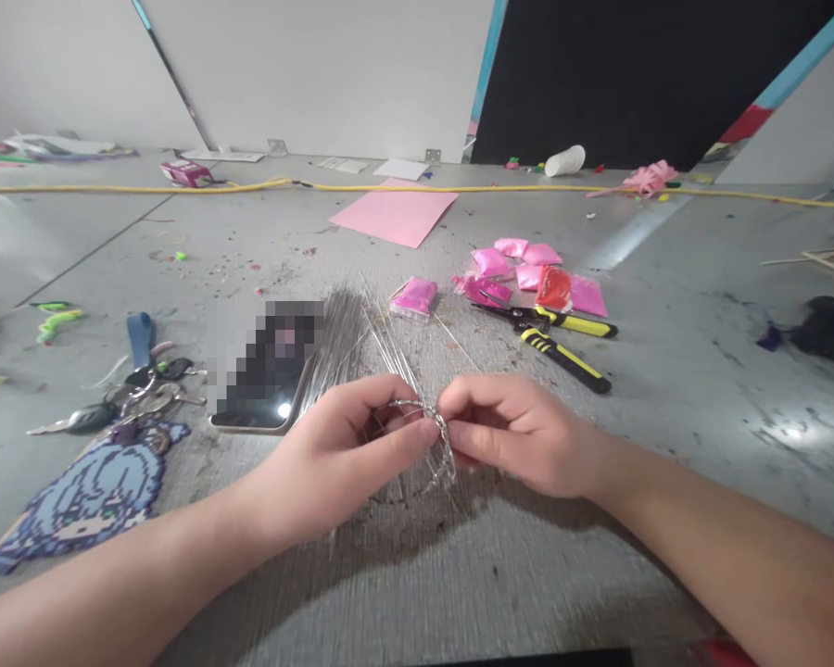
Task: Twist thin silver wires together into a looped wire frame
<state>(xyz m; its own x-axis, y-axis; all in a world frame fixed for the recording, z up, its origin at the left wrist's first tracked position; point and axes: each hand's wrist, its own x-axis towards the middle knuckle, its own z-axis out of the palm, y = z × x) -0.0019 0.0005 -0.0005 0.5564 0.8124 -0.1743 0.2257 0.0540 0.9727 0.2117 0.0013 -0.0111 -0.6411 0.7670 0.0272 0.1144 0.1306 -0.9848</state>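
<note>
Between my hands is a small ring of twisted silvery wire (448, 446), its lower loop hanging over the table. My left hand (361, 435) pinches it with thumb and forefinger on the left side. On the right, my right hand (507, 426) grips the same ring, thumb and forefinger pressed together. Just beyond my hands lies a bundle of thin straight metal wires (340, 333), with several loose ones (385, 343) beside it. Pliers with yellow and black handles (562, 347) rest spread apart past my right hand. A phone (250, 408), partly blurred out, lies by my left hand.
Pink packets (490, 264) and a red packet (554, 289) lie behind the pliers, with one pink packet (415, 296) apart. Keys (153, 394) and a pixel-patterned piece (97, 491) lie left. A pink sheet (396, 211), yellow cable (361, 187) and white cup (565, 161) are farther back.
</note>
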